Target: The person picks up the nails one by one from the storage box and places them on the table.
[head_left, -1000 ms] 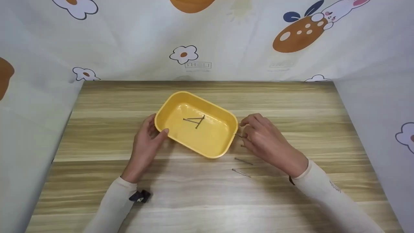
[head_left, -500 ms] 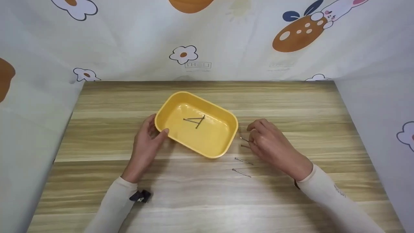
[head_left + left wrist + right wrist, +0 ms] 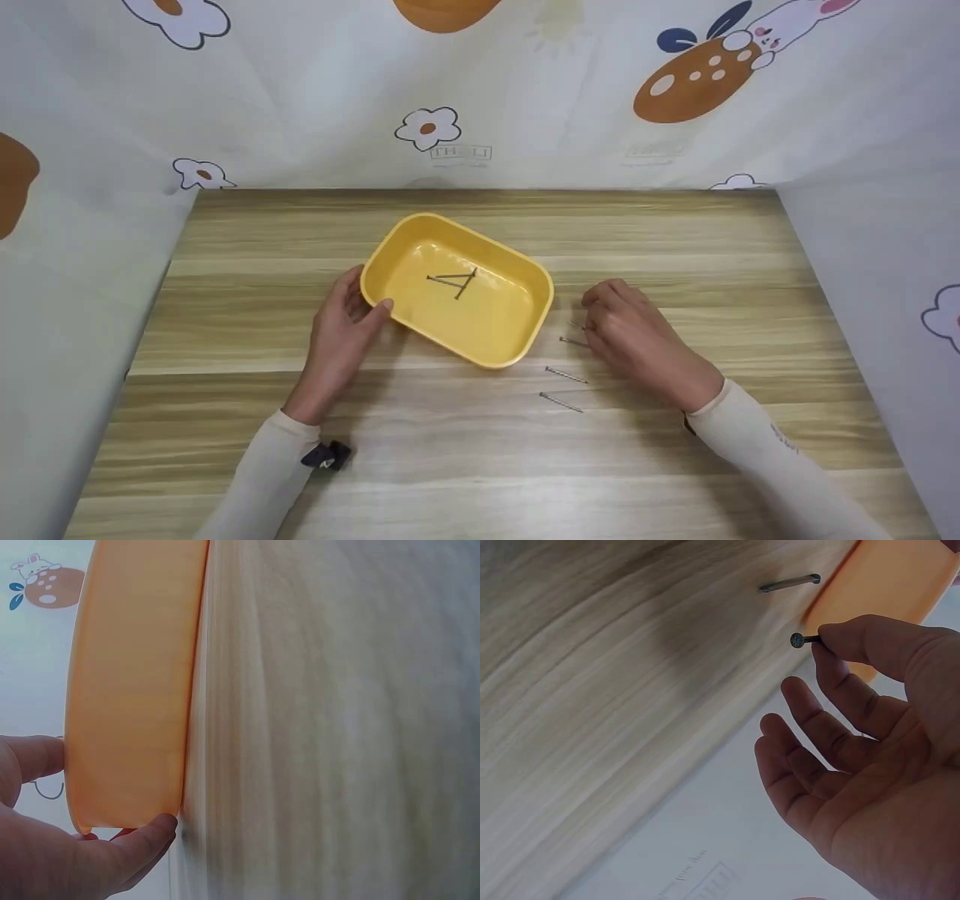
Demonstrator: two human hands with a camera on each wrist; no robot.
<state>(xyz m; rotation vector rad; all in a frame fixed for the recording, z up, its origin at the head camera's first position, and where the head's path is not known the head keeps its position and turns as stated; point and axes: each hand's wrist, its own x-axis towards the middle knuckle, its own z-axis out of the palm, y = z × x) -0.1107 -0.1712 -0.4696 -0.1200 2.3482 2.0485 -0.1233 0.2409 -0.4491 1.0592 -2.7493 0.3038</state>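
Note:
A yellow plastic tray [image 3: 525, 285] sits mid-table with three nails [image 3: 454, 281] crossed on its floor. My left hand [image 3: 360, 300] grips its left corner, thumb over the rim; in the left wrist view the thumb [image 3: 142, 836] hooks under the tray wall [image 3: 131, 690]. Just right of the tray, my right hand [image 3: 592, 324] pinches a thin nail [image 3: 576, 325] low over the wood. The right wrist view shows that nail [image 3: 804, 640] held between thumb and forefinger, head outward. Three more nails lie loose on the table: one [image 3: 574, 342] by the fingers, another [image 3: 566, 374] and a third [image 3: 560, 402] nearer me.
The wooden table [image 3: 675, 240] is walled on three sides by a patterned cloth [image 3: 525, 112]. A small black object [image 3: 325, 454] hangs at my left wrist. A loose nail [image 3: 790, 583] lies beside the tray edge [image 3: 892, 577] in the right wrist view.
My right hand has drawn back a little to the right and toward me, away from the tray's rim, still pinching the nail. The left hand and tray have stayed put.

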